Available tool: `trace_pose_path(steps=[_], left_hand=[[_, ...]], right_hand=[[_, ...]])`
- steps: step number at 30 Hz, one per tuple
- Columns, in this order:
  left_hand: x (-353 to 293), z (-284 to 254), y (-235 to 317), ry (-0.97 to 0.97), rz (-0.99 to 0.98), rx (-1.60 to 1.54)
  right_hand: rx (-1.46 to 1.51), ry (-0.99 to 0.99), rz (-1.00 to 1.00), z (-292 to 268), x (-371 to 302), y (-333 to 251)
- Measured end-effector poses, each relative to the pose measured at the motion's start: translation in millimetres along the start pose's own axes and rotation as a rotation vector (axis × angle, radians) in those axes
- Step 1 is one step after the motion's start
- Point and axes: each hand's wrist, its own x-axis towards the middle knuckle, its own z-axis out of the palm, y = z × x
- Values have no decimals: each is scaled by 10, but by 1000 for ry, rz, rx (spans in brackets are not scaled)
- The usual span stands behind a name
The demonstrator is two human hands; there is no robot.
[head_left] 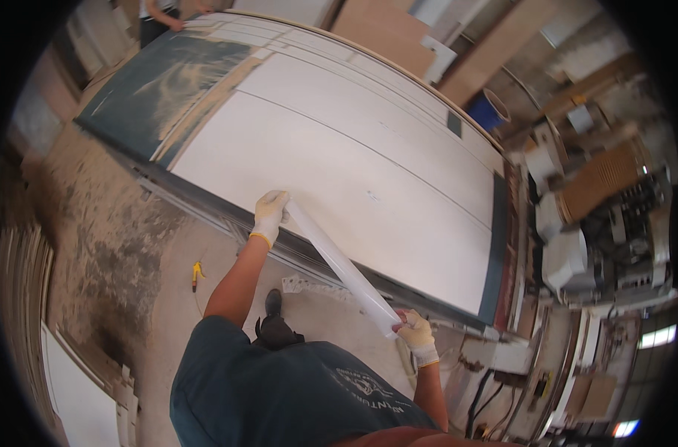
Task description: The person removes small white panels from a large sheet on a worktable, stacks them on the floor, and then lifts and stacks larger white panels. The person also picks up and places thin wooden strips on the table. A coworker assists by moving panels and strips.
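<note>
A long, narrow white strip (pixel 344 267) with a slightly glossy face stretches between my two gloved hands, slanting across the near edge of a large work table. My left hand (pixel 269 214), in a white knit glove with a yellow cuff, is closed on its upper end. Its lower right end is pinched in my right hand (pixel 417 337), gloved alike. Beyond the strip, large white boards (pixel 301 160) lie flat on the table, split by a long straight cut. A small pale label or scrap (pixel 373 195) rests on the nearest board.
Sawdust covers the dark green table surface (pixel 145 93) at the far left, where another person (pixel 160 15) stands. A yellow air gun (pixel 197 274) is on the floor. Beyond the table is a blue bucket (pixel 488 109). Stacked boards (pixel 22 290) line the left; machinery (pixel 570 253) stands right.
</note>
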Motion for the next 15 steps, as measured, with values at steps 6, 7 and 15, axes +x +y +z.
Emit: trace_pose_path(steps=[6, 7, 15], left_hand=[[-1069, 1332, -953, -386, -130, 238], [-1342, 1555, -1165, -448, -137, 277], [-3599, 2789, -2808, -1125, 187, 717]], right_hand=[[-336, 351, 474, -99, -1897, 1106], [-299, 343, 603, -126, -2258, 1255], [-1, 963, 861, 172, -5022, 2295]])
